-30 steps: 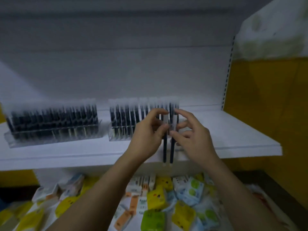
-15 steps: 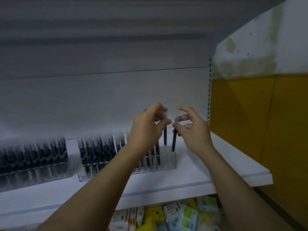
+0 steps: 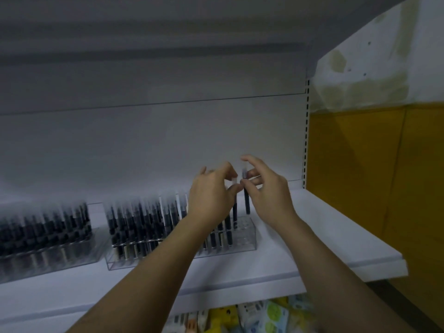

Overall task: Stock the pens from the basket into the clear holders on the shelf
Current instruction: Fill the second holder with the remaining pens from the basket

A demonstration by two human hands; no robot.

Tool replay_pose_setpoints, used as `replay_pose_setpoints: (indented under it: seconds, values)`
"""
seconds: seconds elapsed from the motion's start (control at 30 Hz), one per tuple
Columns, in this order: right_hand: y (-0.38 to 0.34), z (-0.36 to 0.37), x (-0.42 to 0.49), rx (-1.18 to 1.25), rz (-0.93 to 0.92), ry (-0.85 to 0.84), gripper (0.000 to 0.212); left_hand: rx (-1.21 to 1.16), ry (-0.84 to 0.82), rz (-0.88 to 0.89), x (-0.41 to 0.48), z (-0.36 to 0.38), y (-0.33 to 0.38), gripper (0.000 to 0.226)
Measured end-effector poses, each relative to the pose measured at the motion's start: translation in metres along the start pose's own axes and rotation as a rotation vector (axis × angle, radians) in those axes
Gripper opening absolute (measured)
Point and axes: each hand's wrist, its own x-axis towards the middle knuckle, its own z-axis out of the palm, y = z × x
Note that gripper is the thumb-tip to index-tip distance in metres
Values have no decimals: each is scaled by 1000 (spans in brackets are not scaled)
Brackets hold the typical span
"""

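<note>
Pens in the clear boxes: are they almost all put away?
Nearly. The left clear plastic holder looks full of dark pens; the right clear plastic holder has holes free at its right end. The left hand and right hand each pinch a dark pen there. The basket is out of view.

My left hand (image 3: pixel 211 195) and my right hand (image 3: pixel 266 191) are bare, as are both forearms along all that shows of them, from below the front lip of the flat white shelf board (image 3: pixel 312 239) to the wrists above it. Fingers slim; finer detail is blurred.
</note>
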Motion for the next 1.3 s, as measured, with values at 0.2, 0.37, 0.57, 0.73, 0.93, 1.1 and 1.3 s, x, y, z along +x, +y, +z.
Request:
replay_pose_setpoints:
  seconds: [0.2, 0.37, 0.57, 0.73, 0.93, 1.1, 1.3]
  values:
    - [2, 0, 9, 95, 70, -25, 53, 206, -138, -79, 8, 0, 0, 18]
    - [3, -1, 3, 89, 100, -68, 50, 220, -160, -69, 5, -3, 7, 21]
    - [16, -1, -18, -110, 127, -248, 63, 250, -191, -43, 1, -23, 14, 31]
    - [1, -9, -26, -164, 138, -248, 77, 224, -176, 48, -18, -45, 10, 34]
    - [-52, -19, -31, -268, 21, -266, 69, 196, -120, 77, -49, -82, 3, 36]
    - [-107, -3, -54, -302, -77, -332, 65, 206, -87, 64, -85, -124, -15, 37]
    - [-145, 44, -107, -232, -119, -444, 63, 258, -90, -18, -149, -161, -54, 39]
